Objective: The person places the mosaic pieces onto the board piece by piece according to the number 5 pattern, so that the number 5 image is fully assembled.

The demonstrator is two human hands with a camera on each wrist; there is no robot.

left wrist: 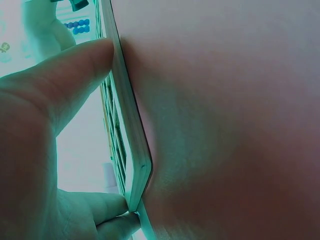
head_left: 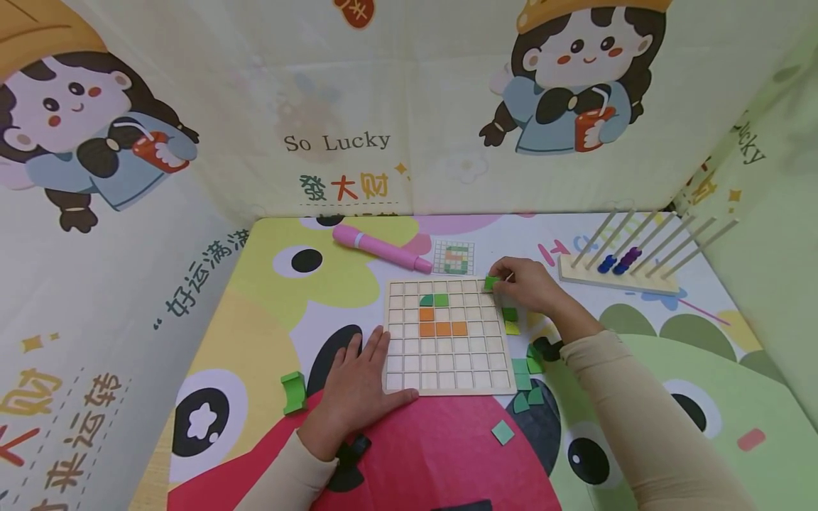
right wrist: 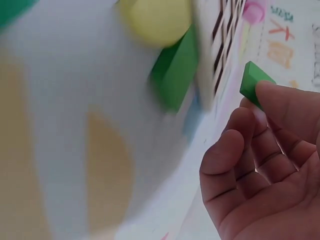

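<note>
A wooden grid board (head_left: 409, 362) lies on the patterned mat, with several orange square tiles (head_left: 444, 329), a green square tile (head_left: 441, 300) and a darker green tile with a rounded corner (head_left: 426, 301) in its cells. My left hand (head_left: 354, 383) rests at the board's lower left corner, fingers straight along the left edge and thumb (left wrist: 80, 75) against the front edge. Above the board's upper right corner, my right hand (head_left: 527, 287) pinches a green tile (right wrist: 253, 82) between thumb and fingers. In the head view part of that tile is hidden by the fingers.
Loose green tiles (head_left: 521, 374) lie along the board's right side, near a yellow tile (head_left: 512, 328). Behind the board are a small pattern card (head_left: 454, 257) and a pink pen (head_left: 383, 248). A pegged bead rack (head_left: 620, 277) stands back right; a green curved block (head_left: 294, 392) lies left.
</note>
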